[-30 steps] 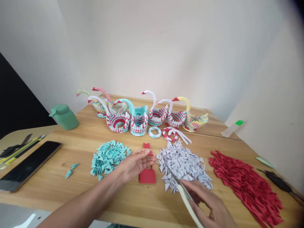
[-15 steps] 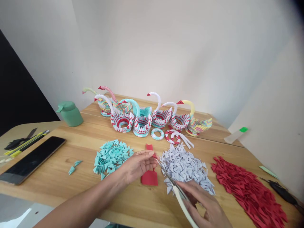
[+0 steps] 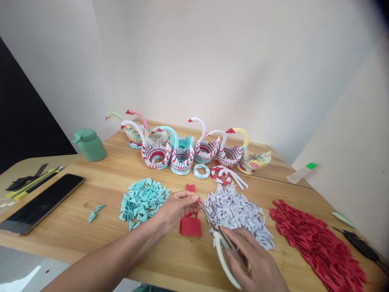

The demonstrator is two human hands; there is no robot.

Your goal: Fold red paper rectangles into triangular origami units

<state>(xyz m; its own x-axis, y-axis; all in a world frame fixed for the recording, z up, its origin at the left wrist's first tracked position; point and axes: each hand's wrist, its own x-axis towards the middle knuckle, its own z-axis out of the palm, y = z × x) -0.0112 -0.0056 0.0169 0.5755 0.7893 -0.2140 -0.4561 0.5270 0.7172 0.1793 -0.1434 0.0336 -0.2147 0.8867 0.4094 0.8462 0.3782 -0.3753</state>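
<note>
Pinched in the fingertips of my left hand (image 3: 179,207) is a small piece of red paper (image 3: 198,200). My right hand (image 3: 253,257) grips a pair of scissors (image 3: 214,223) with cream handles, its fingers in the loops. The scissor tips meet the red piece at my left fingertips; whether they are cutting into it I cannot tell. Below my left hand a larger red paper piece (image 3: 191,227) lies on the table, and a red strip (image 3: 191,187) lies just beyond the hand.
Piles of folded paper triangles lie around my hands: turquoise (image 3: 144,200), pale grey (image 3: 240,215) and red (image 3: 319,243). Several paper swans (image 3: 182,160) stand at the back, two paper rings (image 3: 201,171) before them. A phone (image 3: 42,202) and green container (image 3: 89,144) are left, a black-handled tool (image 3: 361,245) right.
My right hand has shifted slightly left, and the scissors' handles have swung left and look wider apart. My left hand stays almost in place with the red piece.
</note>
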